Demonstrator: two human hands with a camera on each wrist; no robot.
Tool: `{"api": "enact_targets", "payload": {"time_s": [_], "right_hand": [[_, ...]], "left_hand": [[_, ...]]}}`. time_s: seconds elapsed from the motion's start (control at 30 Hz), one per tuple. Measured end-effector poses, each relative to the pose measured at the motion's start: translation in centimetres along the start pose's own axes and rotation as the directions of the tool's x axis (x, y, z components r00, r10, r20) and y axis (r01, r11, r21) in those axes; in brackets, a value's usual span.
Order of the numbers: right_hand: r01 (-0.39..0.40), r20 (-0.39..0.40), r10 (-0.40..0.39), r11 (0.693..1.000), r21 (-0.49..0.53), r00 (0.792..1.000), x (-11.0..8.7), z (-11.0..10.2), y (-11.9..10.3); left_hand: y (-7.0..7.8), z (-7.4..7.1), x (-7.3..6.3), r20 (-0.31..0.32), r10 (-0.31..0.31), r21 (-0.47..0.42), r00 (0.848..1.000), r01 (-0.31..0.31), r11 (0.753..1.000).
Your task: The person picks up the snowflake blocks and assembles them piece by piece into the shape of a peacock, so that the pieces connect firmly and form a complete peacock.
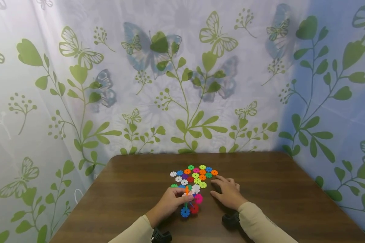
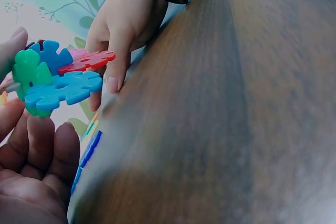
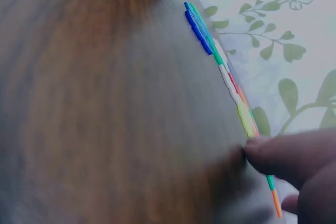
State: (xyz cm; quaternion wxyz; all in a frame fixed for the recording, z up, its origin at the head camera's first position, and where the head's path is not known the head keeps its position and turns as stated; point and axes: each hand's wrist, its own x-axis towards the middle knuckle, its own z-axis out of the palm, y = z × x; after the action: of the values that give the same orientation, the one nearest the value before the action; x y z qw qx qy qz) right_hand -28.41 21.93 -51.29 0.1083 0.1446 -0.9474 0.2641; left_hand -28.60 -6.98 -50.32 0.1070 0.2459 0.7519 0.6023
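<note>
My left hand [image 1: 170,202] pinches a cluster of joined snowflake-shaped plastic discs [image 1: 185,212] between thumb and fingers, held above the table. In the left wrist view, blue discs [image 2: 63,89], a green disc [image 2: 30,72] and a red disc [image 2: 88,62] are slotted together at angles. My right hand [image 1: 228,193] is to the right of the loose flat discs, its fingers relaxed and holding nothing. Its fingertips lie close to an orange disc [image 1: 214,172] at the right end; whether they touch it I cannot tell.
Several loose discs in white, blue, green, yellow, orange and purple [image 1: 185,176] lie flat on the brown wooden table [image 1: 134,182]. A curtain [image 1: 182,101] printed with butterflies and leaves hangs behind the far edge. Black devices [image 1: 230,220] are worn at the wrists.
</note>
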Motion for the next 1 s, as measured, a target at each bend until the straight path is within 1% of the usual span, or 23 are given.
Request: {"api": "enact_targets", "payload": {"time_s": [0.07,0.17,0.27,0.37,0.47,0.53,0.67,0.73,0.8,0.9,1.0], "right_hand": [[0.039,0.009,-0.04,0.999,0.022,0.999,0.3,0.0,-0.2],[0.128,0.027,-0.13,0.99,0.065,0.991,0.6,0.2,-0.5],[0.217,0.053,-0.222,0.972,0.088,0.974,0.7,0.2,-1.0],[0.27,0.095,-0.279,0.958,0.095,0.956,0.7,0.0,-1.6],[0.299,0.123,-0.307,0.951,0.078,0.944,0.6,-0.3,-1.9],[0.319,0.114,-0.324,0.946,0.061,0.939,0.6,-0.4,-2.0],[0.363,0.032,-0.363,0.932,0.026,0.931,0.8,-0.5,-2.0],[0.381,-0.009,-0.381,0.924,0.013,0.924,0.7,-0.3,-2.2],[0.386,-0.032,-0.386,0.922,0.004,0.922,0.5,0.1,-2.4],[0.386,-0.015,-0.386,0.923,-0.005,0.922,-0.1,0.8,-2.7],[0.385,0.045,-0.384,0.923,-0.007,0.922,-0.7,1.4,-3.1]], "left_hand": [[0.0,-0.1,0.2,0.002,0.017,-0.002,1.0,-0.017,1.0],[0.2,-0.3,0.4,0.0,0.031,-0.003,1.0,-0.031,1.0],[0.4,-0.4,0.6,0.001,0.037,-0.004,0.999,-0.037,0.999],[0.8,-0.4,0.7,0.004,0.036,-0.006,0.999,-0.036,0.999],[0.9,-0.4,0.9,0.006,0.035,-0.006,0.999,-0.035,0.999],[1.0,-0.4,1.0,0.007,0.034,-0.005,0.999,-0.034,0.999],[1.0,-0.4,1.1,0.004,0.042,0.004,0.999,-0.042,0.999],[0.9,-0.4,1.0,-0.004,0.053,0.005,0.999,-0.053,0.999],[0.6,-0.4,0.7,-0.013,0.054,0.001,0.998,-0.054,0.999],[0.2,-0.2,0.1,-0.014,0.051,-0.01,0.999,-0.051,0.999],[-0.2,0.0,-0.3,0.0,0.041,-0.025,0.999,-0.041,0.999]]}}
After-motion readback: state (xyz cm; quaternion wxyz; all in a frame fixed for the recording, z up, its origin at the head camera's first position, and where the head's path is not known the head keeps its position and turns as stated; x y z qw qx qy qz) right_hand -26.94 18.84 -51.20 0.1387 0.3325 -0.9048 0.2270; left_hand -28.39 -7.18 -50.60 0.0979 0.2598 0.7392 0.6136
